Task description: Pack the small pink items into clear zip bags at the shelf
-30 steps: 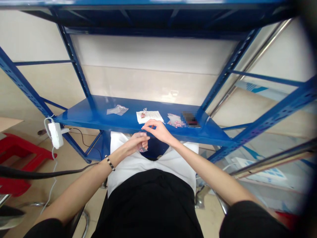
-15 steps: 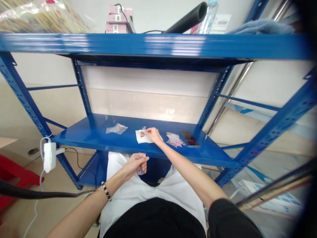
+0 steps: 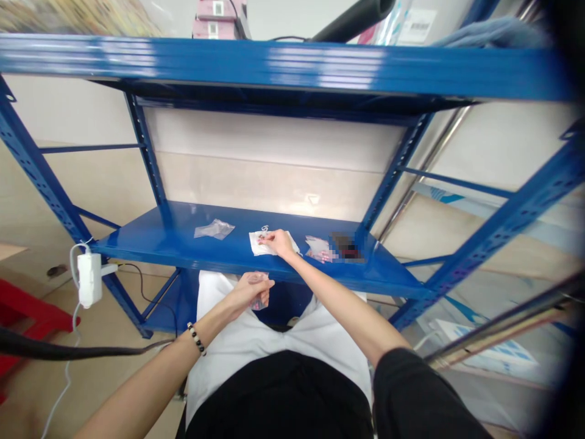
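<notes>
My left hand (image 3: 250, 291) is held in front of the shelf's edge, above my lap. Its fingers are closed around a small clear plastic bag (image 3: 261, 302) with pinkish bits inside. My right hand (image 3: 281, 242) is over a white drawstring pouch (image 3: 255, 248) that lies flat on the blue shelf (image 3: 150, 241). Thumb and fingers are pinched together at a little cluster of small reddish-brown pieces on the pouch. Whether a piece is between the fingertips is too small to tell.
A clear plastic bag (image 3: 214, 229) lies on the shelf's left part. Right of the pouch are another clear bag (image 3: 317, 249) with pink pieces and a pixelated dark object (image 3: 348, 249). An upper blue beam (image 3: 210, 60) spans overhead. A white power strip (image 3: 89, 280) hangs at the left post.
My right hand has moved slightly left, and its fingertips now cover more of the small pieces. The left hand still grips the bag. The view has tilted down a little.
</notes>
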Demonstrator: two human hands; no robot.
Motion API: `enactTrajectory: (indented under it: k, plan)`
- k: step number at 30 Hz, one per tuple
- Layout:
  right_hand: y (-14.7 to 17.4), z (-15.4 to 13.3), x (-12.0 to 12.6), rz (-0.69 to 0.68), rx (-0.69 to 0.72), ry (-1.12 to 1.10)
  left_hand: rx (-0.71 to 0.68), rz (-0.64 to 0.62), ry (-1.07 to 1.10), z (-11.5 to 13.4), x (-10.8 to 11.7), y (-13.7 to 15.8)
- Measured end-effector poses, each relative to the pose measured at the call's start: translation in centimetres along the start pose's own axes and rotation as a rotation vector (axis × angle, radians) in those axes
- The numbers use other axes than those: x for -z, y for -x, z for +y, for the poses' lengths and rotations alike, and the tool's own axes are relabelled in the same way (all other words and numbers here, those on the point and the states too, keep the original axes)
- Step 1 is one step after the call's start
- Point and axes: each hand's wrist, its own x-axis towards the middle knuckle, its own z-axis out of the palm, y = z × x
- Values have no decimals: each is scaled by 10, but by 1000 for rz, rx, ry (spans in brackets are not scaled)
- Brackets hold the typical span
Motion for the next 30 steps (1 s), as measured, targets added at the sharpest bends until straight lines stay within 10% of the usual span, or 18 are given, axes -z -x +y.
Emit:
enactTrajectory:
  k: [30]
  plan:
    - [-7,-16,7,112,-103,-55,-15,73,-61,-2,5,-9]
